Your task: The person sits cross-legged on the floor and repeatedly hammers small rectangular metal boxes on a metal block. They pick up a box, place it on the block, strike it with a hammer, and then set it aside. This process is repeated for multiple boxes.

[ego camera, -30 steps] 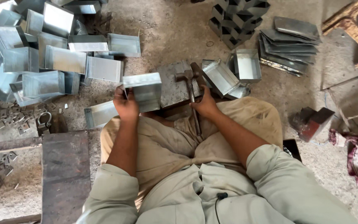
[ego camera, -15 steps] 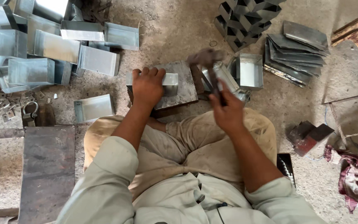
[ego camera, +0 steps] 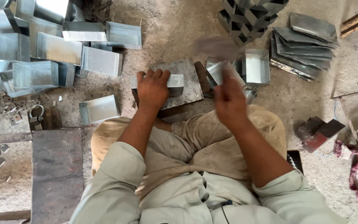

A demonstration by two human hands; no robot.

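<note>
A folded sheet-metal box piece (ego camera: 177, 83) lies on a flat steel block (ego camera: 189, 70) on the ground in front of my knees. My left hand (ego camera: 152, 88) is clamped over the top of the piece, fingers curled over its far edge, holding it down. My right hand (ego camera: 228, 101) is raised above my right knee and blurred by motion. It grips the handle of a hammer (ego camera: 218, 47), whose head is a dark blur above the right side of the block.
A heap of shiny sheet-metal boxes (ego camera: 59, 47) fills the upper left, with one lone box (ego camera: 99, 108) nearer. An open tray (ego camera: 257, 66), stacked flat sheets (ego camera: 307, 41) and dark folded pieces (ego camera: 249, 12) lie at right. A heavy steel slab (ego camera: 56, 166) sits lower left.
My right hand has lifted the hammer off the block and swung it up. My left hand has shifted onto the top of the box piece and stays pressed there.
</note>
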